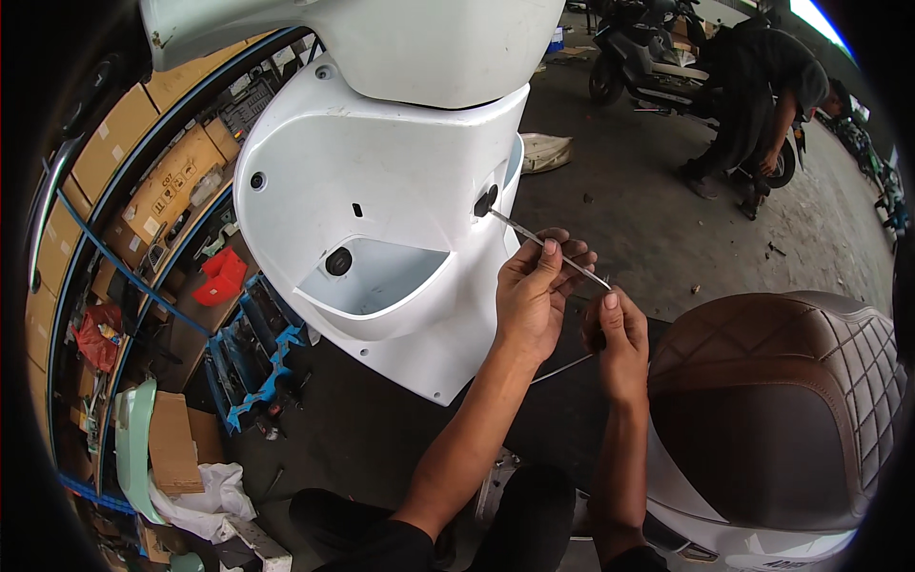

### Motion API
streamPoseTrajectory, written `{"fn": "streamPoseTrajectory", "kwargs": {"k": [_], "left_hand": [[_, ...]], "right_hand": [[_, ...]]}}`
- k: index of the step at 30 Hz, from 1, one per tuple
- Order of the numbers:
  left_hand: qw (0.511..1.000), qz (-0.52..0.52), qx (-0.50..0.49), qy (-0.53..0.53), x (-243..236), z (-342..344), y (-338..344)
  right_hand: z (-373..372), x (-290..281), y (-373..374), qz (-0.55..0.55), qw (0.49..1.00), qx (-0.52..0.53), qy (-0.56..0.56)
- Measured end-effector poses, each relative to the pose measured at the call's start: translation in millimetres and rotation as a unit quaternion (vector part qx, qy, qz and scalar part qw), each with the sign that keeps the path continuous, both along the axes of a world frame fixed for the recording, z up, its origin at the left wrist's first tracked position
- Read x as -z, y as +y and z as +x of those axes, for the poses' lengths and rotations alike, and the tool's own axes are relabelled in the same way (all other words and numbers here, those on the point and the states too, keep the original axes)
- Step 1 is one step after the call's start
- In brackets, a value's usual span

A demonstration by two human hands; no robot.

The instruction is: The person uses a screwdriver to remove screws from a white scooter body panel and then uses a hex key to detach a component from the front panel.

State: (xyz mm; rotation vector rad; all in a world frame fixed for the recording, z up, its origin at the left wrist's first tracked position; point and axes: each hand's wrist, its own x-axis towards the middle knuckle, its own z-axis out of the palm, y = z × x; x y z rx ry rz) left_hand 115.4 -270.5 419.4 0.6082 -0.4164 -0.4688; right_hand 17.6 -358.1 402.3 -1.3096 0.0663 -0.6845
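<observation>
A white scooter front panel with an open pocket fills the upper middle. A thin silvery cable or rod runs from a dark opening at its right side down to my hands. My left hand grips it partway along, thumb on top, while my right hand pinches it at the lower end. Below my right hand a thin line slants down to the left; I cannot tell whether it connects. The brown quilted seat is right beside that hand.
Another person bends over beside a dark scooter at the back right. Shelves with boxes and a red bin line the left. Blue-edged parts, cardboard and white plastic wrapping lie low at the left.
</observation>
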Motion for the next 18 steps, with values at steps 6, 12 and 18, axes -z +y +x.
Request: {"fn": "streamPoseTrajectory", "kwargs": {"k": [6,12,18], "left_hand": [[1.000,-0.009,-0.011,0.006,-1,0,0],[0.999,0.029,-0.012,0.000,-9,-6,2],[0.996,0.084,-0.016,0.021,-14,-10,4]], "right_hand": [[4,13,-13,-0.419,0.853,0.301,-0.074],[22,3,-19,-0.439,0.811,0.357,-0.147],[24,-13,-10,0.302,0.945,-0.115,-0.044]]}}
